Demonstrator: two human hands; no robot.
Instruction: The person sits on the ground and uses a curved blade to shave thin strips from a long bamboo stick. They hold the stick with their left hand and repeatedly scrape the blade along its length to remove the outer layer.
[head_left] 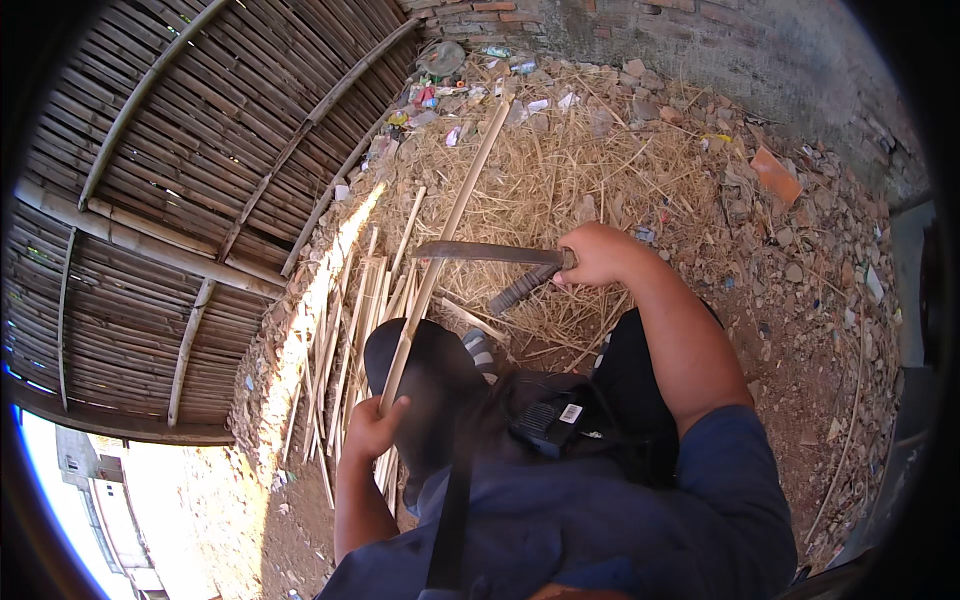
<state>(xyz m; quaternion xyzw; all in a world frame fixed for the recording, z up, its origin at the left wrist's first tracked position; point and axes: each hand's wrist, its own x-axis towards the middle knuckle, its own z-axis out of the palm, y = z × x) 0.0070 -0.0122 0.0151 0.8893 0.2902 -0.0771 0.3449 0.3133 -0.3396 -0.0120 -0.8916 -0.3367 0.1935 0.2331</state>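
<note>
My left hand (372, 428) grips the near end of a long pale bamboo strip (450, 220) that runs up and away across the straw. My right hand (598, 254) holds a long dark blade (480, 251) by its end, the flat blade lying crosswise against the strip about midway along it. A dark ribbed handle-like piece (520, 290) angles down below the blade near that hand. My knee in dark trousers (425, 370) sits under the strip.
A bundle of split bamboo strips (355, 320) lies on the ground to the left. A woven bamboo wall (170, 200) fills the left side. Straw, stones, litter and a brick wall (700, 30) lie ahead and right.
</note>
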